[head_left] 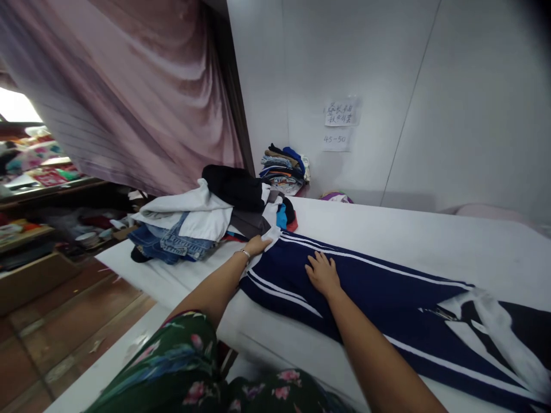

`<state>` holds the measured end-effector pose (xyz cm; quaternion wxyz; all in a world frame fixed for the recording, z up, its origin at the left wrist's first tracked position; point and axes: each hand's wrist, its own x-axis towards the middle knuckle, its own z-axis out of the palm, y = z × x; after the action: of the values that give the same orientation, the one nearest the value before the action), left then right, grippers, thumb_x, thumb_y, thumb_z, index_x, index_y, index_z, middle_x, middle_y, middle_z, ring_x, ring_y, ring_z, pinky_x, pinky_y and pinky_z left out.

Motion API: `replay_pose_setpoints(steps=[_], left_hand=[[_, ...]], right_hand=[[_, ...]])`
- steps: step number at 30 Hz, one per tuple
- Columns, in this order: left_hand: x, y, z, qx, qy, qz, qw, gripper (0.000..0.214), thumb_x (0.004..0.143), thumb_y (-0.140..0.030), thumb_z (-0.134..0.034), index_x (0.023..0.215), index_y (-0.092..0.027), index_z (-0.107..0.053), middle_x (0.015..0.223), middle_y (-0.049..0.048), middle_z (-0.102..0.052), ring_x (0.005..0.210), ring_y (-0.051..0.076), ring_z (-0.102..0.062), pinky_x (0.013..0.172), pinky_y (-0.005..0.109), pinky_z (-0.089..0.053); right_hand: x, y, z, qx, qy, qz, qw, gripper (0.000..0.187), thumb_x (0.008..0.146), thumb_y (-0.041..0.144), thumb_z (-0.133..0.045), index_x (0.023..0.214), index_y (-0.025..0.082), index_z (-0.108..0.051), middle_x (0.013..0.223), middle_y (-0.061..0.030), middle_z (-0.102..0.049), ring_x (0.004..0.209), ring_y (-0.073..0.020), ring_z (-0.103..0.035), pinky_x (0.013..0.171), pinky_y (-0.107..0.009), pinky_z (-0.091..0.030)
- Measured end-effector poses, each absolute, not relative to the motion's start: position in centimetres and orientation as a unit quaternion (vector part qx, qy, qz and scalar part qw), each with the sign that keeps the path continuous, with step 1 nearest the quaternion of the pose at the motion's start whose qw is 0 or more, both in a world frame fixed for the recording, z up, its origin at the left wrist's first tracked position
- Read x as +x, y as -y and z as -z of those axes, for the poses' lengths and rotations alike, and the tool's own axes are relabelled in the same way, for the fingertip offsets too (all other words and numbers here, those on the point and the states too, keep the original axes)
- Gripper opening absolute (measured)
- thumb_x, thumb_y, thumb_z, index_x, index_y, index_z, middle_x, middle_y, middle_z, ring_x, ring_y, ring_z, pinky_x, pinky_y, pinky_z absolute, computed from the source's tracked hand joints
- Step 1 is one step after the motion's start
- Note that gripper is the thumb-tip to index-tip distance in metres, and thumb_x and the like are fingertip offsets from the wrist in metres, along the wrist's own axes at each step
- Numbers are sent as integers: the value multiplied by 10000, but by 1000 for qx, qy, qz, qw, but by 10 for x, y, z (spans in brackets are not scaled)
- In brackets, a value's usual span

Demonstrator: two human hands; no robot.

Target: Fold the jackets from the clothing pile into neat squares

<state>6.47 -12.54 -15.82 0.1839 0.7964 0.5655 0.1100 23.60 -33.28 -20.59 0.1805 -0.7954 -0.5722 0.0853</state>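
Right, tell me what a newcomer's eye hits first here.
Likely the navy garment with white stripes, stretched along the white table, the left hand at its white-edged end and the right hand resting on it. Then the heap of clothes at the table's left, and the pink curtain at upper left.

In the right half, the tabletop [413, 241] behind the navy garment [370, 287] offers an open lane. At centre left a clothes heap [235, 186] blocks passage; a stack [282, 169] stands behind it near the wall [473, 115].
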Motion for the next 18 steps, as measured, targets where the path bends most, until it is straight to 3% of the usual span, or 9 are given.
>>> replay_pose_setpoints(steps=[4, 10, 14, 18], left_hand=[[69, 131, 141, 806, -556, -104, 177, 462, 774, -482, -632, 1031, -99, -623, 1043, 137, -706, 943, 245, -669, 771, 278, -496], [75, 134, 131, 813, -551, -148, 118, 496, 827, -486, -563, 1189, -148, -534, 1174, 142, -659, 1082, 269, -617, 878, 316, -451], [73, 130, 154, 801, -576, -113, 115, 462, 811, -414, -597, 1148, -100, -566, 1124, 175, -677, 1029, 280, -645, 815, 308, -469], [68, 126, 161, 813, -566, -93, 101, 471, 808, -451, -586, 1116, -94, -597, 1073, 160, -696, 973, 261, -664, 758, 281, -480]], right_hand=[[238, 334, 207, -788, 574, -94, 204, 471, 948, 359, -381, 1373, 183, -483, 1501, -118, -370, 1407, -276, -266, 1131, -508, -154], [239, 336, 208, -782, 572, -92, 229, 481, 934, 325, -401, 1393, 194, -457, 1506, -103, -363, 1415, -253, -249, 1137, -483, -158], [239, 338, 207, -777, 585, -90, 213, 439, 945, 330, -385, 1342, 200, -521, 1474, -103, -417, 1399, -261, -287, 1136, -492, -154], [239, 338, 205, -780, 588, -90, 197, 413, 946, 335, -390, 1301, 214, -562, 1462, -98, -435, 1394, -262, -300, 1132, -492, -166]])
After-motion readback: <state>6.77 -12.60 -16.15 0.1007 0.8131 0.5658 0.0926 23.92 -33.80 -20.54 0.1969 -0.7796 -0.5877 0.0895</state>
